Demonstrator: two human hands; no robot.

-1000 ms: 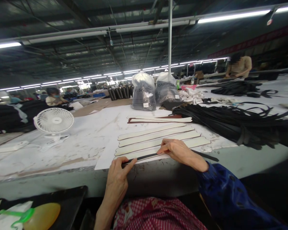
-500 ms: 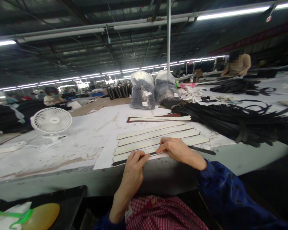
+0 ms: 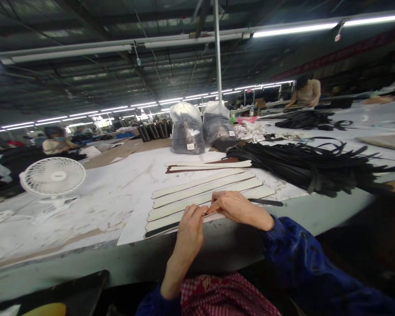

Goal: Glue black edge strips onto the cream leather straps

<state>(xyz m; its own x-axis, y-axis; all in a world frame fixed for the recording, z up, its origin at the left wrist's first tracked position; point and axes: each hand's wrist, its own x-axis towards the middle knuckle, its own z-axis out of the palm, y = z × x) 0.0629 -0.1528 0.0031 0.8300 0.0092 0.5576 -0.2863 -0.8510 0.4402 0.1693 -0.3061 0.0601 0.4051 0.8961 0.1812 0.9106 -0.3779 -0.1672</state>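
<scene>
A narrow black strip (image 3: 161,230) lies along the nearest of several long cream pieces (image 3: 176,202), which have wavy ends and dark edges. My left hand (image 3: 190,230) rests over the middle of that nearest piece, its fingers bent and closed on the black strip. Just to the right, nearly touching it, my right hand (image 3: 238,208) pinches the same strip between thumb and fingertips. The strip's loose end comes out beyond my right hand and trails past the pieces. Both hands hide the stretch of strip beneath them.
Cream and brown pieces (image 3: 210,165) lie behind the row. A large bundle of black straps (image 3: 303,166) is at right, two filled plastic bags (image 3: 187,129) stand behind. A white fan (image 3: 54,177) stands at left. Co-workers are farther off. The table edge (image 3: 95,251) runs close in front.
The view has turned slightly right, so things appear shifted left. My left hand has slid right along the strip, closer to my right hand, and more black strip shows to its left.
</scene>
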